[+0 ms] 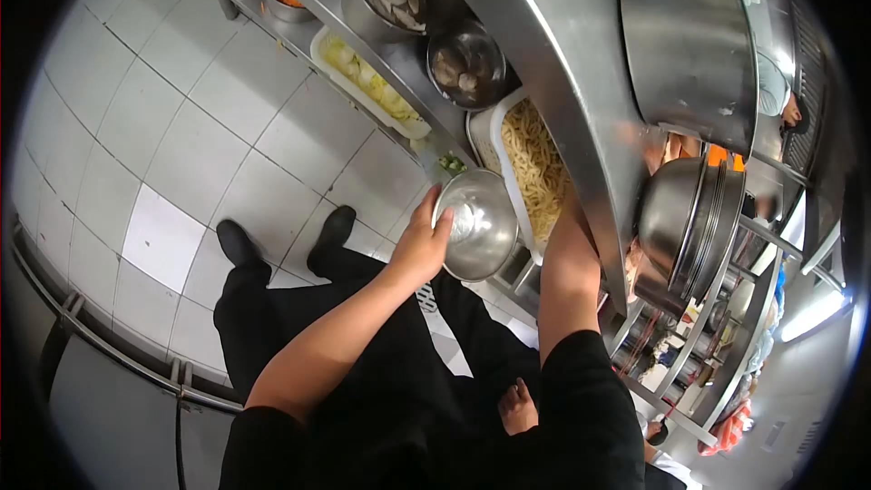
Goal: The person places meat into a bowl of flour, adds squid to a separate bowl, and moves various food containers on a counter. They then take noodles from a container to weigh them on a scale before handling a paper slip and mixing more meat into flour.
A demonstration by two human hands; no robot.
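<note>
Floor, pale tile, 10 o'clock of the hand-held bowl. Steel counter, 1 o'clock, worn sheen, curved by the lens. Big steel pot, 2 o'clock, on the counter. Nested steel bowls, 3 o'clock, tilted sideways in view.

White tub under the counter edge, 1 o'clock, full of pale yellow noodles, strands loose and tangled. Second tub, with yellow-green vegetables, 11 o'clock. Held bowl: round, deep, thin rim, shiny bare steel, bright whitish glare inside; contents or reflection, can't tell. It sits mid-frame, just beside the noodle tub.

Right forearm goes up from 5 o'clock, over the tub side and behind the counter edge. Right hand hidden there; finger spread and grip can't be told. Left hand at the bowl's 9 o'clock: thumb and fingers slightly apart, closed on the rim. Another person's hand, 6 o'clock, well apart from the bowl, fingers partly curled.

Green pieces, 11 o'clock, near the rim. White marks on black trousers, 7 o'clock, too small to read.
</note>
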